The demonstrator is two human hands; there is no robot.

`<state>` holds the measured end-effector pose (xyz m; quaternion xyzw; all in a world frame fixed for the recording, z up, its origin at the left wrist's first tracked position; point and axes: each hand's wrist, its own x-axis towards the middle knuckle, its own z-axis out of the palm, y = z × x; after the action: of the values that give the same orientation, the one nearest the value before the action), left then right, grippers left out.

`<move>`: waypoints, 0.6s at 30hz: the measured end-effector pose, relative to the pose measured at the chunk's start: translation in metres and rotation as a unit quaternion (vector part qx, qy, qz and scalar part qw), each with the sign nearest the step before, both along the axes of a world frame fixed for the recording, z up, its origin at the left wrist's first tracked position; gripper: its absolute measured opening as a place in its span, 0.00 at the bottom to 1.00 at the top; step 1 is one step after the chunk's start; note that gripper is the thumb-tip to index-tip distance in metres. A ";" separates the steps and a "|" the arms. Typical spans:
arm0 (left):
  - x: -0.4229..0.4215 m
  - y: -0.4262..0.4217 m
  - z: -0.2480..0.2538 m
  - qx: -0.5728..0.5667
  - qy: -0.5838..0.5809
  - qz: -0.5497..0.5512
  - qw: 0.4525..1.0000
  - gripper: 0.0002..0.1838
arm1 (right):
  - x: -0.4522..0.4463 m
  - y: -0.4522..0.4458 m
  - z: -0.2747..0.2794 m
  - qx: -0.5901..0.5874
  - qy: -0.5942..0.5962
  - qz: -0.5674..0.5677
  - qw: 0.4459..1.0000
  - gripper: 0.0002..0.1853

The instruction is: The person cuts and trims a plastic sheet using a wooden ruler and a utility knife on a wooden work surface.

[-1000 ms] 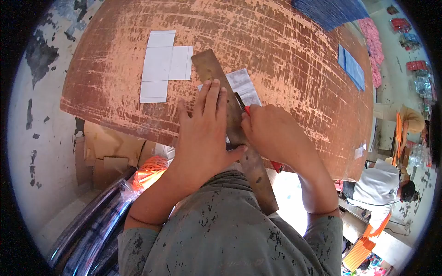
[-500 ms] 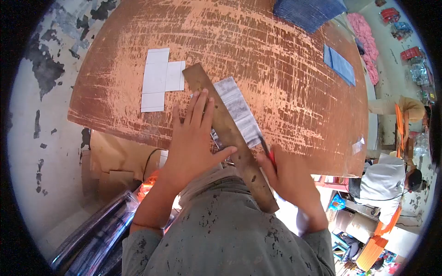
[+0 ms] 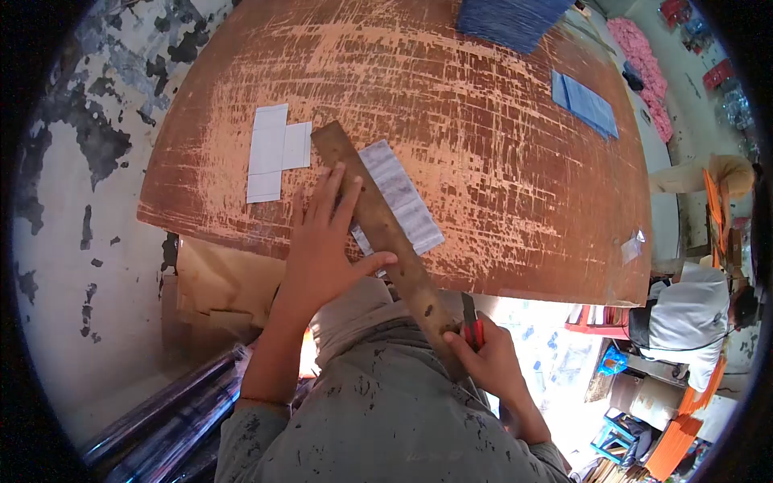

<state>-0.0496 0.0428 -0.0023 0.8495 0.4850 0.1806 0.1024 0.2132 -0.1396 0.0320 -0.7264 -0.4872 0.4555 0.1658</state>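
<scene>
My left hand (image 3: 322,237) lies with fingers spread on a long worn metal ruler (image 3: 386,229), pressing it onto the scratched brown table (image 3: 515,201). Under the ruler is a grey-white printed sheet (image 3: 403,197), showing on both sides of it. My right hand (image 3: 489,354) is closed around a red cutter (image 3: 475,330) with a dark blade, off the table's front edge and beside the ruler's near end. A white T-shaped paper piece (image 3: 268,153) with drawn lines lies left of the ruler.
Dark blue sheets (image 3: 511,22) lie at the table's far edge, with a folded blue piece (image 3: 585,105) to their right. Plastic-wrapped rolls (image 3: 177,410) stand at lower left. A person in a white shirt (image 3: 688,318) is at the right, near orange strips (image 3: 675,443).
My right hand has drawn the cutter along the ruler toward my body and off the table edge. My left hand stays on the ruler. The view has shifted.
</scene>
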 end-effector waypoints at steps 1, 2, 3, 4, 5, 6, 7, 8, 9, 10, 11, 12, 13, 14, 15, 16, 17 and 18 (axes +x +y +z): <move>0.001 -0.001 -0.001 0.004 0.001 -0.001 1.000 0.65 | 0.002 -0.002 -0.006 0.014 0.004 -0.016 1.000 0.19; 0.002 -0.003 -0.001 0.010 -0.009 0.019 1.000 0.65 | 0.005 -0.002 -0.009 0.028 0.008 -0.033 0.999 0.18; 0.002 -0.005 -0.003 0.016 -0.020 0.039 0.999 0.64 | 0.009 -0.003 -0.009 0.031 0.009 -0.034 0.999 0.18; 0.003 -0.005 -0.007 0.018 -0.020 0.038 0.999 0.64 | 0.015 -0.003 -0.007 0.020 0.040 -0.077 0.996 0.16; 0.002 -0.006 -0.013 0.014 -0.021 0.040 0.999 0.63 | 0.019 -0.004 -0.004 0.006 0.071 -0.118 0.990 0.14; 0.002 -0.007 -0.015 0.010 -0.023 0.042 0.999 0.61 | 0.021 -0.002 0.003 0.038 0.096 -0.140 0.985 0.12; 0.002 -0.009 -0.015 0.010 -0.022 0.041 0.999 0.61 | 0.027 -0.007 -0.004 0.038 0.096 -0.141 0.985 0.12; 0.003 -0.010 -0.012 -0.003 -0.042 0.034 0.999 0.61 | 0.038 -0.013 -0.016 0.105 0.087 -0.131 0.982 0.12; 0.004 -0.011 -0.010 -0.015 -0.063 0.026 0.998 0.61 | 0.043 -0.014 -0.017 0.171 0.076 -0.121 0.975 0.12; 0.005 -0.012 -0.006 -0.014 -0.064 0.024 0.998 0.61 | 0.047 -0.017 -0.013 0.157 0.072 -0.149 0.974 0.11; 0.007 -0.013 -0.002 -0.019 -0.051 0.031 0.998 0.60 | 0.050 -0.018 -0.006 0.159 0.071 -0.150 0.973 0.11; 0.008 -0.013 0.000 -0.024 -0.038 0.038 0.998 0.60 | 0.054 -0.018 0.001 0.151 0.101 -0.199 0.963 0.11; 0.009 -0.013 0.000 -0.024 -0.039 0.038 0.998 0.60 | 0.058 -0.018 0.007 0.141 0.131 -0.248 0.950 0.11; 0.009 -0.012 0.001 -0.008 -0.021 0.043 0.999 0.60 | 0.062 -0.017 0.011 0.157 0.114 -0.265 0.944 0.11; 0.008 -0.012 0.001 0.007 -0.003 0.048 0.999 0.59 | 0.071 -0.019 0.009 0.166 0.083 -0.264 0.947 0.11; 0.007 -0.009 -0.001 0.012 -0.001 0.050 0.999 0.60 | 0.082 -0.020 0.004 0.206 0.058 -0.256 0.943 0.12; 0.005 -0.006 0.001 0.012 0.000 0.051 0.999 0.60 | 0.090 -0.019 0.000 0.246 0.033 -0.248 0.937 0.12; 0.002 -0.003 0.004 -0.004 0.011 0.044 0.999 0.60 | 0.093 -0.015 0.007 0.231 0.063 -0.279 0.930 0.13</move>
<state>-0.0472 0.0395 0.0017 0.8286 0.5242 0.1736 0.0926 0.3060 -0.1544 0.0389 -0.7445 -0.3454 0.3101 0.4798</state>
